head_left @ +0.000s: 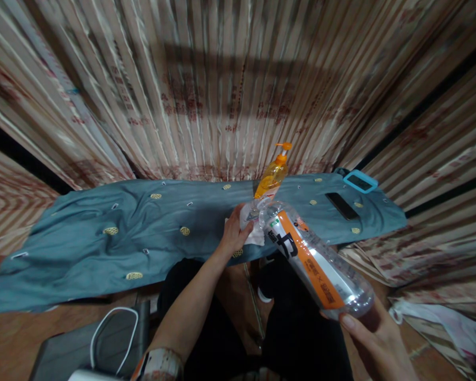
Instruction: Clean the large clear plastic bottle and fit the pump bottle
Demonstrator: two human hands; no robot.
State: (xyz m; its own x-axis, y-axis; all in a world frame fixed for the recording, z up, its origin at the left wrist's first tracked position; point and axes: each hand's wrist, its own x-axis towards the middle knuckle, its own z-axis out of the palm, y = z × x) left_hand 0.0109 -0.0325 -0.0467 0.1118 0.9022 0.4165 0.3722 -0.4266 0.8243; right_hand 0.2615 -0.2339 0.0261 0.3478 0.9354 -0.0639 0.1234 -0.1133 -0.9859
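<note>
My right hand point(375, 338) grips the base of a clear plastic bottle point(315, 259) with an orange and grey label, tilted so that its neck points down toward the surface. My left hand point(234, 233) holds a white tissue point(250, 227) against the bottle's mouth, over a teal cloth point(143, 233) with yellow embroidered spots. An orange pump bottle point(273, 177) stands just behind the tissue, upright and slightly leaning.
A black phone point(342, 206) and a device in a light blue case point(360, 181) lie on the cloth at the right. Patterned curtains point(222, 79) hang behind. A white cable point(115, 333) and a dark object lie on the floor at the lower left.
</note>
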